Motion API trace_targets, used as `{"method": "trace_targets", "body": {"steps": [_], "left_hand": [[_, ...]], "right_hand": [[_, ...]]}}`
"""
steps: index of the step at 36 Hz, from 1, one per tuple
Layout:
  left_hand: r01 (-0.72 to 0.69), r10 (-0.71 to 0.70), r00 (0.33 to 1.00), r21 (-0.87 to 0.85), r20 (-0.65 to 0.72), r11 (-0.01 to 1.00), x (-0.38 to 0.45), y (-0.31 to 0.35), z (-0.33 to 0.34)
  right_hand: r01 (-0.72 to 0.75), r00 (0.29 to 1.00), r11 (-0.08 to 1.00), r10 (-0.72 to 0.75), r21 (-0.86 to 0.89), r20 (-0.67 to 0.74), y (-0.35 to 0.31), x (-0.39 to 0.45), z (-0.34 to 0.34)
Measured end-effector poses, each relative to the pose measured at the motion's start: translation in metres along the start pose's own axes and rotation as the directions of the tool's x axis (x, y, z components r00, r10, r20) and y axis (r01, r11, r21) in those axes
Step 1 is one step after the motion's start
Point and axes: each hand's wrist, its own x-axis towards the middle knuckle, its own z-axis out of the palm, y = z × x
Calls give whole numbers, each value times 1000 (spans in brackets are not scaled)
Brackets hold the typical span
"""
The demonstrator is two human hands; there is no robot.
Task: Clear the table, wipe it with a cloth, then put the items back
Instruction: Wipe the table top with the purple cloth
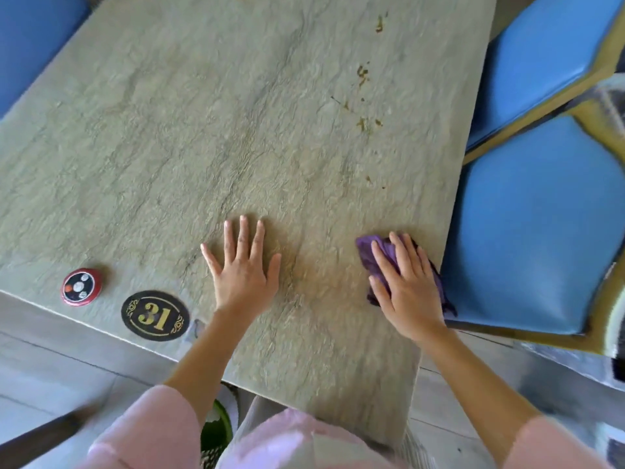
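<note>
A grey-green stone-look table (209, 123) fills the view. My right hand (406, 286) presses flat on a crumpled purple cloth (378, 247) near the table's right edge. My left hand (241, 265) lies flat on the bare tabletop with fingers spread, holding nothing. Brown crumbs and smears (363, 96) dot the far right part of the table. A red round call button (81, 286) and a black oval plate with the number 31 (155, 315) sit at the near left edge.
Two blue padded chairs (527, 231) with gold frames stand close against the table's right side. Another blue seat (30, 38) is at the far left. A grey tiled floor (61, 363) lies below the near edge.
</note>
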Motion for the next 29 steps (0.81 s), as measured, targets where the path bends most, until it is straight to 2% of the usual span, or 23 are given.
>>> {"method": "trace_targets", "body": {"steps": [2, 5, 6, 8, 10, 13, 15, 17, 19, 21, 24, 27, 29], "left_hand": [[50, -51, 999, -9, -11, 999, 2, 8, -5], [124, -124, 992, -1, -17, 992, 8, 22, -13], [148, -148, 989, 1, -19, 989, 10, 26, -16], [199, -199, 980, -3, -11, 980, 12, 33, -19], [240, -240, 971, -24, 1, 971, 13, 41, -18], [299, -299, 954, -45, 9, 953, 13, 52, -11], [337, -338, 941, -74, 0, 939, 14, 58, -5], [357, -361, 932, -103, -24, 928, 14, 61, -2], [361, -368, 929, -111, -45, 926, 14, 60, -1], [360, -367, 929, -102, -53, 927, 13, 59, 0], [360, -368, 927, -106, -69, 927, 11, 58, 2], [356, -365, 928, -119, -69, 927, 11, 58, 3], [353, -362, 930, -120, -68, 928, 11, 57, 4]], "right_hand": [[-151, 988, 988, 150, -15, -23, 34, 43, -7], [-364, 930, 931, 364, -1, -57, 63, 124, -20], [-402, 915, 916, 402, 14, -37, 64, 150, -23], [-390, 921, 921, 390, 20, -5, 54, 190, -29], [-268, 963, 963, 268, 18, 11, 35, 214, -28], [41, 999, 999, -41, -8, -27, 9, 214, -13], [258, 966, 966, -258, -1, -14, -1, 186, -8], [441, 897, 897, -441, -3, 31, 2, 147, -9], [523, 851, 852, -523, 6, 48, 21, 115, -14], [467, 884, 884, -467, 9, 18, 50, 101, -16], [184, 982, 983, -185, -11, -43, 78, 125, -19], [-76, 993, 997, 73, -26, -96, 79, 165, -22], [-193, 980, 981, 193, -3, -41, 65, 185, -24]]}}
